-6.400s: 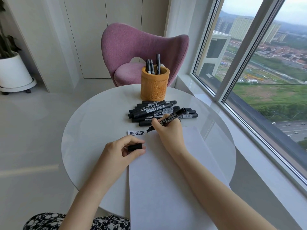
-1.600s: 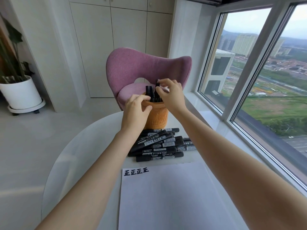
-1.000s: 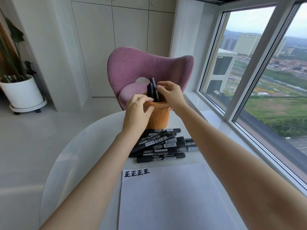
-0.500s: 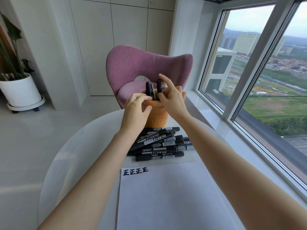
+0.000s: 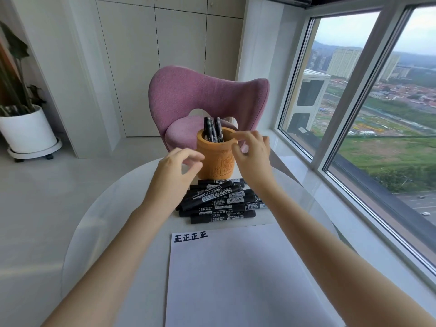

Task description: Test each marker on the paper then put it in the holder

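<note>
An orange carved holder (image 5: 215, 156) stands at the far side of the round white table (image 5: 113, 208), with several black markers (image 5: 213, 128) upright inside it. In front of it lies a pile of several black markers (image 5: 219, 201). A white sheet of paper (image 5: 238, 279) lies nearest me, with black test marks (image 5: 190, 237) at its top left corner. My left hand (image 5: 175, 168) hovers just left of the holder, fingers loosely curled, holding nothing. My right hand (image 5: 253, 152) hovers at the holder's right rim, fingers relaxed and empty.
A pink chair (image 5: 207, 100) stands behind the table. A white plant pot (image 5: 27, 132) on a wheeled base sits on the floor at the left. A large window (image 5: 368, 109) and its sill run along the right side.
Both hands have come off the holder and drawn back slightly. The marker my right hand was setting in now stands in the holder with the others.
</note>
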